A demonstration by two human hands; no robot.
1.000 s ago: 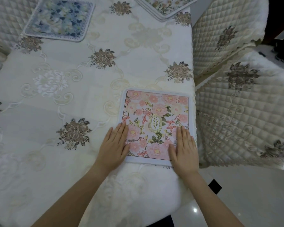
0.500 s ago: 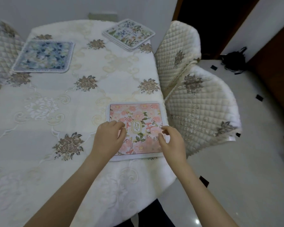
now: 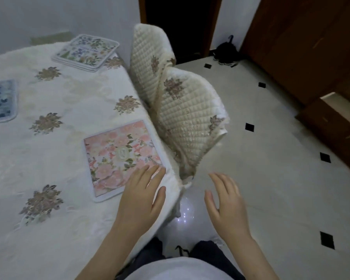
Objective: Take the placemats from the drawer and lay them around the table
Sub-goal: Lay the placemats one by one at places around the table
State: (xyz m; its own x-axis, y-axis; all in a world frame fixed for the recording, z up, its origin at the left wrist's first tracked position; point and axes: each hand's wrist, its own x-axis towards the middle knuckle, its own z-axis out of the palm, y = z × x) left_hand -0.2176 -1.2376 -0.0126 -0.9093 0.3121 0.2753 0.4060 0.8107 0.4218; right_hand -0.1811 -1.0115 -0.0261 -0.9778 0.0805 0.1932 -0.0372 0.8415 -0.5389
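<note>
I count one pink floral placemat [image 3: 121,156] at the worktop's [image 3: 49,162] right edge, one blue placemat [image 3: 0,101] at its left edge, a stack of placemats [image 3: 86,51] at the far corner, my left hand [image 3: 142,196] and right hand [image 3: 227,203] both released, and two quilted chairs [image 3: 182,110] beside it.

The tablecloth [image 3: 49,158] under my left hand [image 3: 141,199] is cream cloth, matt, stitched with raised brown flowers and a fluffy edge. The pink mat [image 3: 119,156] looks smooth with a slight sheen, as does the stack [image 3: 87,52] farther off. The chair covers [image 3: 186,118] are quilted cloth, soft and padded. The floor [image 3: 271,178] is glossy tile that mirrors the lights. The cabinet [image 3: 311,47] is dark, smooth wood.
</note>
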